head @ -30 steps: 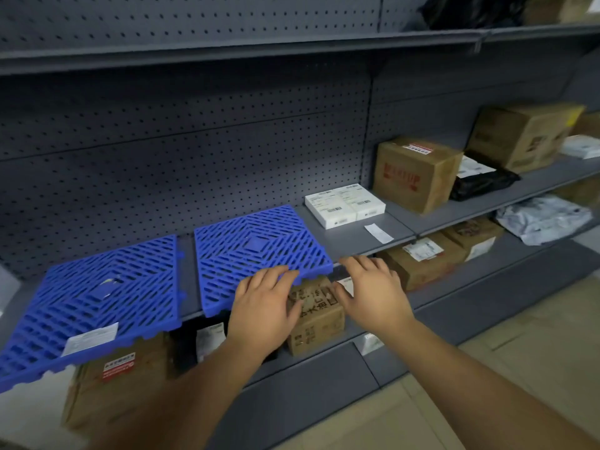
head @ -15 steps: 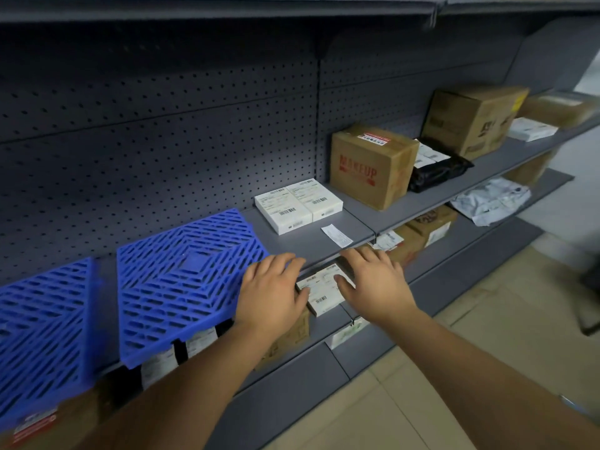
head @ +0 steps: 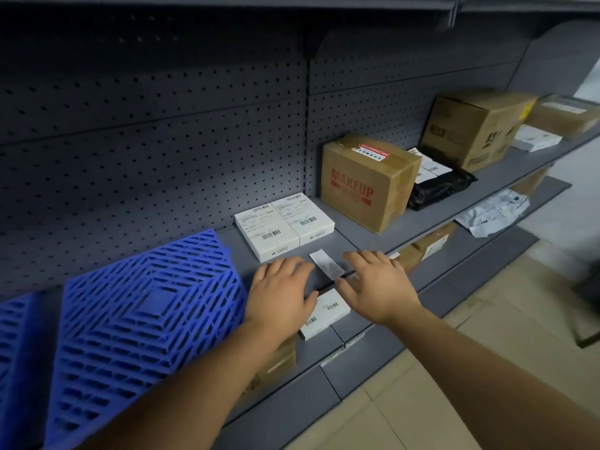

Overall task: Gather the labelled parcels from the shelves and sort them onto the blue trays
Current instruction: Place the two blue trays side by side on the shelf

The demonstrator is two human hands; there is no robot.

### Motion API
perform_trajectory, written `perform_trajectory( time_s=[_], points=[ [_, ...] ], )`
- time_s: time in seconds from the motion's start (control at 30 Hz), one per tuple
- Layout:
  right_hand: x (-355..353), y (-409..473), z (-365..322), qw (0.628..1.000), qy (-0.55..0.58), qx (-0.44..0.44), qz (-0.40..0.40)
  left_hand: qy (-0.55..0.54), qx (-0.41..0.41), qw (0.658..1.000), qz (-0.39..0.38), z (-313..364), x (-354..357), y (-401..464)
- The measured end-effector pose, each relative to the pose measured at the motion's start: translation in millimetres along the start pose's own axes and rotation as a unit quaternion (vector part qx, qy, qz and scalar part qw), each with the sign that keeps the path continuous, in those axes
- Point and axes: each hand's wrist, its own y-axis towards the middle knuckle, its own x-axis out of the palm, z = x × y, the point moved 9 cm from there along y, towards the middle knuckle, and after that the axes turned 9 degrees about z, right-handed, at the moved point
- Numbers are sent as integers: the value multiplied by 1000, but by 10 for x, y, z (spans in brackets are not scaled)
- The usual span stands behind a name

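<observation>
Two blue grid trays lie on the middle shelf: one (head: 146,319) at centre left, another (head: 16,345) cut off by the left edge. Two white labelled boxes (head: 284,225) lie side by side just right of the trays. My left hand (head: 281,292) and my right hand (head: 376,284) hover open over the shelf's front edge, just short of those boxes. Between them a loose paper slip (head: 326,264) lies on the shelf. Below the hands, a white labelled parcel (head: 324,315) sits on a brown carton (head: 276,365) on the lower shelf.
A brown carton marked MAKEUP (head: 367,183), a black bag parcel (head: 441,183), a bigger carton (head: 477,128) and more parcels line the shelf to the right. A grey poly bag (head: 493,212) and cartons lie on the lower shelf. The tiled floor (head: 454,368) is at lower right.
The view has swung right, so the trays slid left in frame. Both hands moved up and right along the shelf edge, from over the lower brown carton to just before the two white boxes.
</observation>
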Motion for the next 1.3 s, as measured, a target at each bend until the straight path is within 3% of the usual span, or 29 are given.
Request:
perform_trajectory(
  time_s=[0.27, 0.5, 0.77, 1.3],
  points=[
    [252, 501, 299, 994, 19, -96, -42, -6, -32, 999, -25, 258, 371, 295],
    [483, 790, 258, 968, 59, -220, -106, -14, -79, 996, -29, 535, 653, 258],
    [743, 810, 174, 939, 76, -283, -178, -2, -90, 995, -42, 559, 757, 207],
    [752, 593, 306, 934, 108, -338, -31, 93, -144, 985, -5, 404, 672, 36]
  ],
)
